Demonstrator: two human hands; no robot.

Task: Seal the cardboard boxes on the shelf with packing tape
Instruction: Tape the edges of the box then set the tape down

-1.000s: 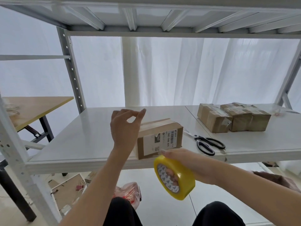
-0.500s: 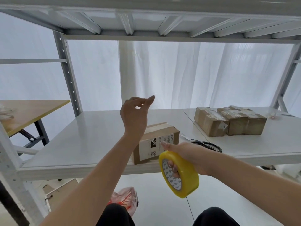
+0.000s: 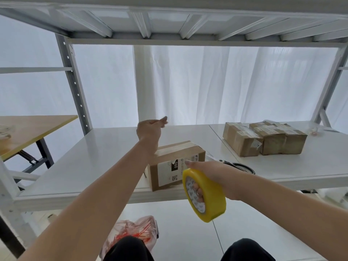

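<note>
A brown cardboard box (image 3: 180,153) with a white label lies near the front edge of the white shelf (image 3: 90,162). My right hand (image 3: 214,174) grips a yellow roll of packing tape (image 3: 209,196) through its core, in front of the box and below the shelf edge. Above and behind the box, my left hand (image 3: 149,129) is raised with thumb and fingertips pinched together, as if on the tape's end. The clear strip itself is too faint to see.
Three taped boxes (image 3: 263,138) stand together at the shelf's right. Black scissors (image 3: 241,166) lie to the right of the labelled box, partly behind my right hand. A shelf post (image 3: 73,81) rises at left, a wooden table (image 3: 33,127) beyond it. A plastic bag (image 3: 131,230) sits on the floor.
My left hand has risen from beside the box's top and moved back, away from the roll. The right hand has kept hold of the roll, almost in place.
</note>
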